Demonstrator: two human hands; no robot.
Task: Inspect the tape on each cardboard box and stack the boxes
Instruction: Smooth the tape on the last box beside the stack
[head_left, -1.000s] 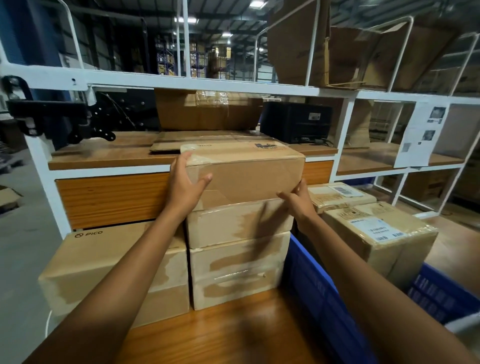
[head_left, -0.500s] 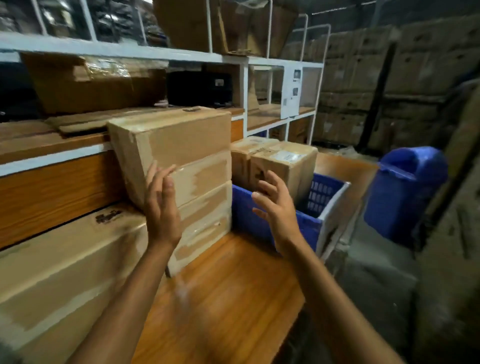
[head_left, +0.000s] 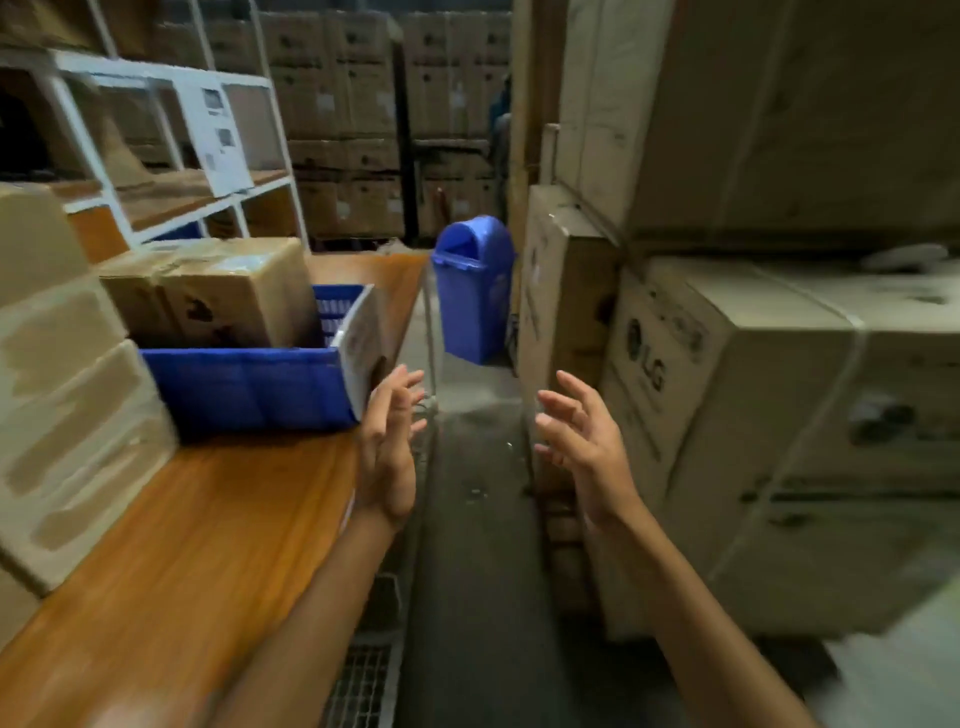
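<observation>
A stack of taped cardboard boxes stands at the far left on the wooden table, partly cut off by the frame edge. Two more taped boxes sit in a blue crate behind it. My left hand hovers open at the table's right edge, holding nothing. My right hand is open in the air over the aisle floor, close to a large LG carton. Neither hand touches a box.
Big cartons are piled on the right, narrowing the aisle. A blue bin stands ahead on the grey floor. A white shelf frame rises behind the table. More stacked cartons fill the back.
Both hands have left the stacked boxes and now hang open in the air. The view has swung right, from the stack towards the aisle and the large cartons.
</observation>
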